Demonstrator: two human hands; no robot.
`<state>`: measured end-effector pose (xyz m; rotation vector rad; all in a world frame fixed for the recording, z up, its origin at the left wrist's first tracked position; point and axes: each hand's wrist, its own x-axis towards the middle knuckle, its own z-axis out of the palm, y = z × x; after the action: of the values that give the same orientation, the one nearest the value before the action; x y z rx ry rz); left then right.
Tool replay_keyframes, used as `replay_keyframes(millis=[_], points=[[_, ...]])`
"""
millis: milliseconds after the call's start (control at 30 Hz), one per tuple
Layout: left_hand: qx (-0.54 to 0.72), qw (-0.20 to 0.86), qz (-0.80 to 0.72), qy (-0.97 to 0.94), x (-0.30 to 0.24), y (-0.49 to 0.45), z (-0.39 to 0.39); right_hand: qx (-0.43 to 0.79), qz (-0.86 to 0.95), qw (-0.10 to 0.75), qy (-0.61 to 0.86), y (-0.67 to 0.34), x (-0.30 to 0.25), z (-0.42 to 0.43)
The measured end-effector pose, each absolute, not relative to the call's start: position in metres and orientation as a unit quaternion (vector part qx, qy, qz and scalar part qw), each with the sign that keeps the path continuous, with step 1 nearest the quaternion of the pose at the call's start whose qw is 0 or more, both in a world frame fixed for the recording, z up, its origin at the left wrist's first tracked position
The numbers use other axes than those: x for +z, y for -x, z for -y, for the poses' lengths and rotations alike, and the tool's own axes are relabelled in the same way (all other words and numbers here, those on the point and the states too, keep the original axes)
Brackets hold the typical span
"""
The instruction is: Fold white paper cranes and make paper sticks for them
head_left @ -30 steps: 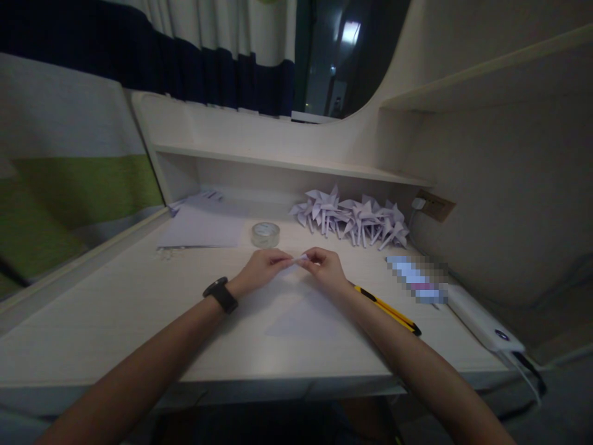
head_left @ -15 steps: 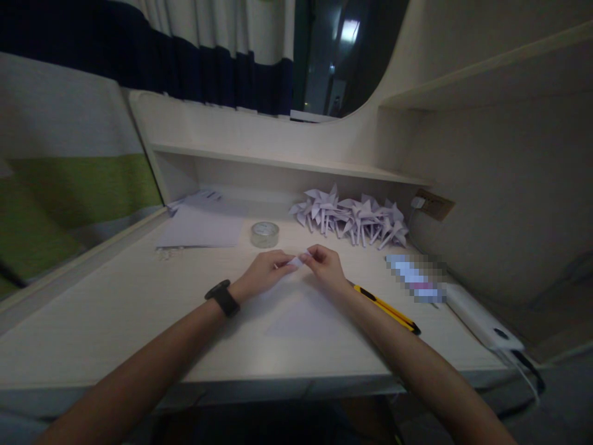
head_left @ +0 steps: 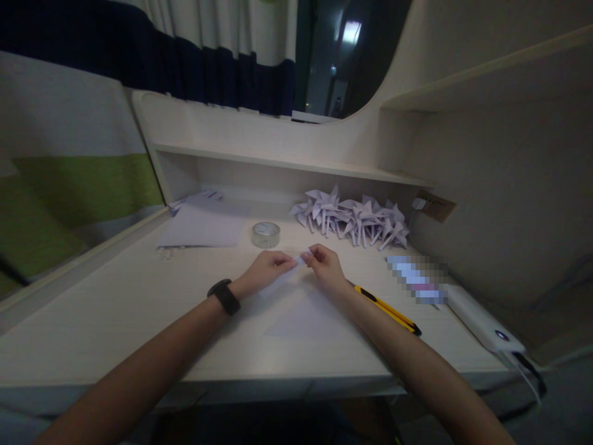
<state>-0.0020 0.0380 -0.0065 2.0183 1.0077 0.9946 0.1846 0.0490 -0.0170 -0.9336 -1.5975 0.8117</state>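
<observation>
My left hand (head_left: 267,272), with a dark watch (head_left: 224,296) on its wrist, pinches one end of a small piece of white paper (head_left: 302,258). The other end is pinched between the thumb and fingers of my right hand (head_left: 325,264). The paper is held just above the desk, partly hidden by my fingers. Below my hands a pale, triangular-looking sheet of paper (head_left: 301,318) lies flat, its right side covered by my right forearm. A yellow and black utility knife (head_left: 388,310) rests beside that forearm.
A roll of clear tape (head_left: 265,235) sits beyond my hands. Several white paper pinwheels (head_left: 352,216) are heaped under the shelf (head_left: 287,162). At the left back lies a stack of white paper (head_left: 204,222). A blurred-out phone (head_left: 414,279) and a white power strip (head_left: 482,318) are at the right.
The small paper now shows as a longer strip between my fingertips, with a pale part of it visible below my left hand. Both hands stay nearly in place.
</observation>
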Motion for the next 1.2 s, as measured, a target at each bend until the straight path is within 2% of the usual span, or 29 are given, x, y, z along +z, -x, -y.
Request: replay_keyframes(millis=[267, 367, 600, 733, 833, 967, 1067, 1200], points=[[0.361, 0.43, -0.378, -0.736, -0.002, 0.004, -0.031, 0.39, 0.642, 0.541, 0.378, -0.182, -0.018, -0.051], [0.393, 0.474, -0.365, -0.698, -0.007, 0.005, -0.035, 0.436, 0.622, 0.541, 0.361, -0.179, -0.023, -0.051], [0.492, 0.559, -0.322, -0.584, -0.016, 0.009, -0.047, 0.486, 0.675, 0.441, 0.336, -0.171, -0.034, -0.043], [0.494, 0.587, -0.282, -0.576, -0.018, 0.012, -0.049, 0.492, 0.652, 0.474, 0.33, -0.17, -0.031, -0.039], [0.487, 0.571, -0.326, -0.575, -0.018, 0.013, -0.049, 0.44, 0.665, 0.486, 0.358, -0.171, -0.027, -0.038], [0.473, 0.516, -0.395, -0.595, -0.014, 0.01, -0.046, 0.292, 0.724, 0.46, 0.423, -0.174, -0.025, -0.034], [0.459, 0.506, -0.397, -0.612, -0.011, 0.006, -0.043, 0.191, 0.759, 0.435, 0.446, -0.175, -0.025, -0.031], [0.47, 0.521, -0.375, -0.605, -0.008, 0.001, -0.04, 0.123, 0.785, 0.425, 0.433, -0.175, -0.025, -0.029]])
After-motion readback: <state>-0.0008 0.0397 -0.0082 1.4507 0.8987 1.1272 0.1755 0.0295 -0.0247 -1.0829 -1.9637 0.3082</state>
